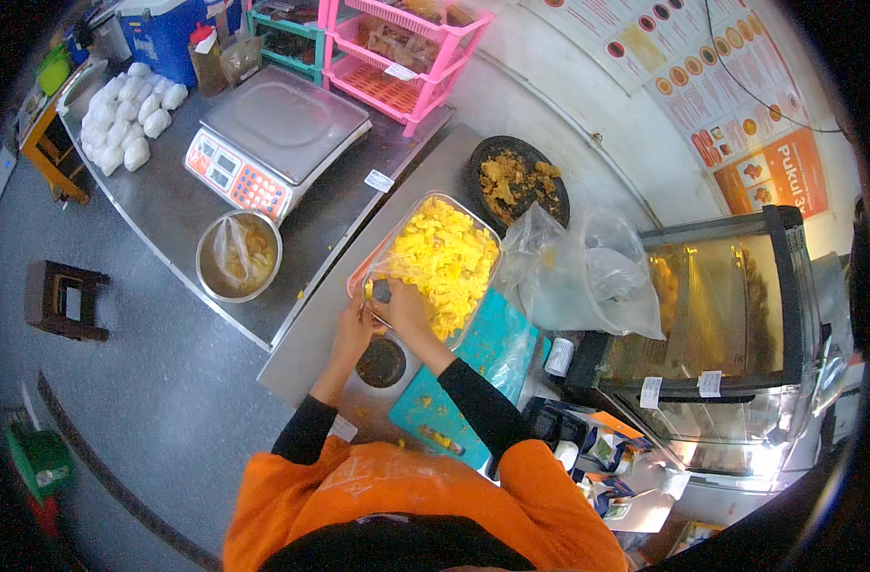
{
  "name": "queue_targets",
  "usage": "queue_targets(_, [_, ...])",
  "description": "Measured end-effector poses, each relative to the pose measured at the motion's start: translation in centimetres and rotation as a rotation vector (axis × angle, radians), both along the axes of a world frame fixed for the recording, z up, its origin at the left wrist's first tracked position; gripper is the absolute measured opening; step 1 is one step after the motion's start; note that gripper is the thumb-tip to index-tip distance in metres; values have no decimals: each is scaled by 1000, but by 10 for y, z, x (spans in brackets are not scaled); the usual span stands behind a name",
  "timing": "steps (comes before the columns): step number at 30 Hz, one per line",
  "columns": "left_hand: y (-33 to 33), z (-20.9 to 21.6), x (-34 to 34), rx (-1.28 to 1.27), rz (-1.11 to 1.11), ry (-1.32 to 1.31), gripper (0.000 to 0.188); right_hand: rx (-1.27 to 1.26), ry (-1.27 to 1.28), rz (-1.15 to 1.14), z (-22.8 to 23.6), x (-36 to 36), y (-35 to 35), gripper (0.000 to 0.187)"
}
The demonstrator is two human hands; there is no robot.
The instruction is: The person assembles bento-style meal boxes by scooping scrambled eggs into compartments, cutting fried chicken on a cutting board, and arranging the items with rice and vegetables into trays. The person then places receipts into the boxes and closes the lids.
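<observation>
My left hand [355, 327] and my right hand [405, 311] meet at the near left corner of a clear rectangular container [497, 250], filled with bright yellow chopped food [442, 255]. The fingers of both hands are closed around something small at that corner, and what they pinch is mostly hidden. A small dark object [382, 290] shows between them. My right wrist passes over the container's near edge. Just below the hands sits a round dark dish [381, 362]. A teal cutting board [421, 398] with yellow scraps lies under my right forearm.
At the left stand a metal bowl [204, 272] holding a plastic bag and a weighing scale [284, 122]. Behind are pink stacked baskets [411, 112] and white bundles [128, 119]. A black stone mortar [481, 181], clear plastic bags [587, 276] and a glass display case [711, 315] stand right.
</observation>
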State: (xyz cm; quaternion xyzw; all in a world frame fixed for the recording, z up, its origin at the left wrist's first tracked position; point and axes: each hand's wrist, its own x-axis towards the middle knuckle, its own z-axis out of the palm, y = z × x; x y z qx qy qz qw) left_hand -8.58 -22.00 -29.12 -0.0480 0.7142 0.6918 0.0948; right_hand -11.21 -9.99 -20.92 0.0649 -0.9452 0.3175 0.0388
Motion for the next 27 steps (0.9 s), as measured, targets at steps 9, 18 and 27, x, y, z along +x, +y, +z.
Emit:
queue_targets(9, [-4,36,-5,-501,-98,271,55,-440,-630,-152,-30,-7,32,40])
queue_targets(18, [2,68,8,-824,-141,152,68,-359,-649,-187,-28,0,34,32])
queue_targets(27, [-2,49,11,-639,-108,307,69,-85,-233,158,-14,8,18,55])
